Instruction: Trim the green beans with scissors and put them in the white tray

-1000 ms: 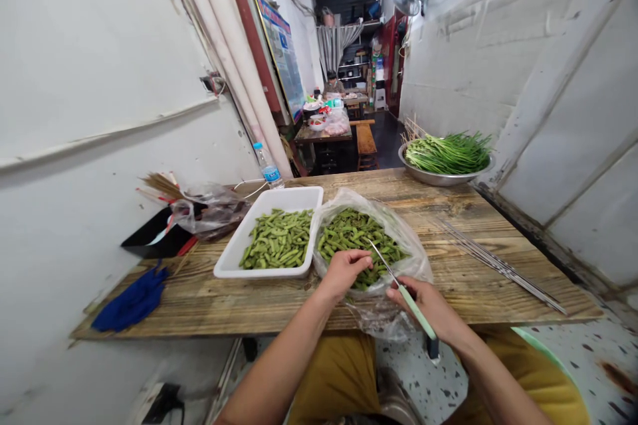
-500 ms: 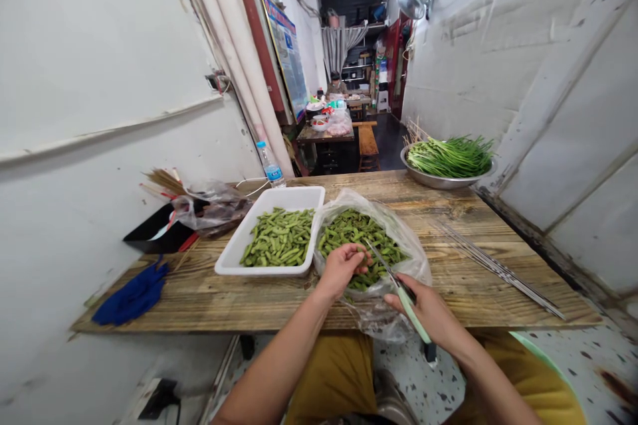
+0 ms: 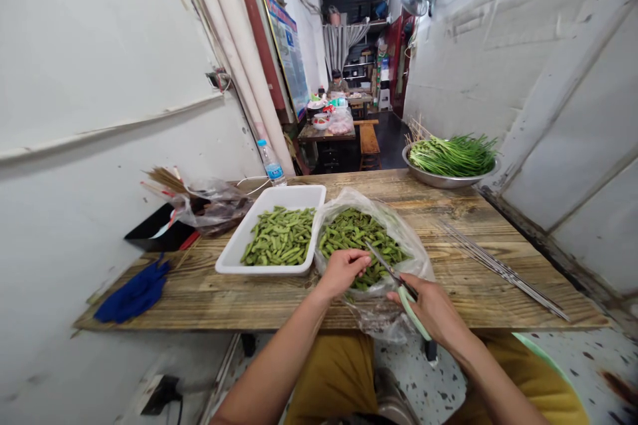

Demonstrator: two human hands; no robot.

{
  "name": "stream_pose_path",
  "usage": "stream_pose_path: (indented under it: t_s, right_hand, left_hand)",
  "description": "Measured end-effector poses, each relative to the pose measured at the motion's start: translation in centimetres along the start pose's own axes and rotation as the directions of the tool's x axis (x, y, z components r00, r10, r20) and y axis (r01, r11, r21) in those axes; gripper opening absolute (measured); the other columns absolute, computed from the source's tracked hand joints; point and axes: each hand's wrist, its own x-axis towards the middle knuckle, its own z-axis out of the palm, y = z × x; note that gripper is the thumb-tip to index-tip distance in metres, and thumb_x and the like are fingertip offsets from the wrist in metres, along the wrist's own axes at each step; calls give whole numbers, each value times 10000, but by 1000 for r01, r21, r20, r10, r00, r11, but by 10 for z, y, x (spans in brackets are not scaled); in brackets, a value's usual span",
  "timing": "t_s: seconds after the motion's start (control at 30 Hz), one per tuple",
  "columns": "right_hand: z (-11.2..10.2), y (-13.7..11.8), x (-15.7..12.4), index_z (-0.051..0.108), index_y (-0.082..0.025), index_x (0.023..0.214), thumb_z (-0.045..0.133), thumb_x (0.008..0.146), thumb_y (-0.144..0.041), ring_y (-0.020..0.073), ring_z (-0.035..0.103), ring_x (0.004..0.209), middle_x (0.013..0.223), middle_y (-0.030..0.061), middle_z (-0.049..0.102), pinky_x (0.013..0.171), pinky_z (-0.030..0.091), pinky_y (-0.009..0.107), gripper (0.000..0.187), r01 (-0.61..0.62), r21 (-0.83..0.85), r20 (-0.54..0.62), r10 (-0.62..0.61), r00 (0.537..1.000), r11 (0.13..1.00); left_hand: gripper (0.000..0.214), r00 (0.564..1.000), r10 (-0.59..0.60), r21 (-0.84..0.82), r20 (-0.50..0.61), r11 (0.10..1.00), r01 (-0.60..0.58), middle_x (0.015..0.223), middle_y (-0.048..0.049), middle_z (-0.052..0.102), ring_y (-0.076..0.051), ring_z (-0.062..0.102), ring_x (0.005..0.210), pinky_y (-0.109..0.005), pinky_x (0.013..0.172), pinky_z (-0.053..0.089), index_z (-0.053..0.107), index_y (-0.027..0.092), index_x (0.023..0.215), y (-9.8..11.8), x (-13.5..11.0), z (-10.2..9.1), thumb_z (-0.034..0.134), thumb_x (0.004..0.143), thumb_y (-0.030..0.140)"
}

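Scissors with pale green handles (image 3: pixel 413 314) are in my right hand (image 3: pixel 434 309), its fingers wrapped round the grips. Their blades point away and to the left, over an open clear plastic bag (image 3: pixel 419 259) full of green edamame pods (image 3: pixel 353 226). My left hand (image 3: pixel 343 272) hovers at the near left side of the bag, thumb and fingers pinched by the scissor tips. What it pinches seems to be an edamame pod, mostly hidden by the fingers. Left of the bag stands a white plastic tub (image 3: pixel 229 259) with more pods (image 3: pixel 279 236) in it.
Metal skewers (image 3: pixel 503 269) lie at the table's right; behind them is a steel bowl (image 3: pixel 451 180) of skewered green chives (image 3: pixel 453 154). A water bottle (image 3: pixel 272 165), a black box (image 3: pixel 159 229) and a blue cloth (image 3: pixel 132 292) are leftward. A person (image 3: pixel 337 84) sits far back.
My left fingers have closed in a little by the blade tips, and my right hand has shifted slightly to the right with the scissors. The tub and bag stay put.
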Motion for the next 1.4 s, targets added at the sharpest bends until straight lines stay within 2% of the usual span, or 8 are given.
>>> stream_pose_path:
  t_s: [0.2,0.3,0.5,0.8,1.0,1.1,1.23,1.4]
  right_hand:
    - [-8,30,-3,631,-185,1046,564,772,-440,236,624,721,746,42,686,663,456,298,381,-110,-5,-79,110,991,994]
    - [-11,41,-9,616,-190,1080,570,771,-440,241,630,761,754,32,674,692,469,306,399,-111,46,-58,114,992,993]
    - [-11,41,-17,606,-156,1092,569,761,-466,271,631,875,917,88,689,771,471,328,455,-168,82,-46,172,984,982]
    - [-17,24,-19,509,-144,1241,534,770,-469,304,568,1062,1171,147,615,886,419,368,572,-229,4,21,229,973,973]
    - [-17,19,-18,503,-89,1227,463,803,-501,294,604,1009,1106,180,643,831,448,342,593,-231,-117,34,237,971,966]
    - [-14,23,-22,513,-92,1218,466,802,-477,300,592,1036,1125,186,635,844,444,355,569,-226,-163,34,234,972,960]
    - [-13,27,-22,506,-100,1239,483,797,-429,292,557,1099,1188,184,601,889,423,351,551,-218,-187,-22,218,976,958]
    - [-15,21,-14,546,-118,1201,504,781,-397,284,594,1038,1136,160,637,860,439,336,506,-180,-202,-23,179,984,963]
  left_hand:
    - [184,996,26,-67,-87,997,-31,707,4,603,-88,512,567,-195,547,393,552,172,882,-9,12,-3,552,707,230]
    - [164,987,142,250,-69,961,-121,686,14,569,-97,493,592,-217,621,398,574,175,839,-14,21,4,509,692,141]
    - [59,958,281,722,63,649,-238,703,-63,566,-208,527,756,-320,766,390,653,162,680,-19,34,31,627,629,148]
    - [88,971,228,729,68,654,-204,772,-42,624,-159,555,755,-263,717,408,645,163,745,-13,36,22,563,749,195]
    - [124,990,132,877,50,469,-107,800,-87,655,-209,579,828,-314,794,408,690,159,743,-15,34,36,604,723,247]
    - [144,985,163,848,56,512,-133,800,-72,656,-199,585,806,-302,786,415,697,170,779,-17,35,39,577,701,178]
    - [149,982,186,704,22,695,-147,805,-54,653,-170,585,762,-264,740,428,688,157,783,-14,34,33,582,684,190]
    - [144,984,129,525,123,833,-175,750,-23,674,-162,588,744,-246,733,416,683,148,761,-7,29,22,581,707,234]
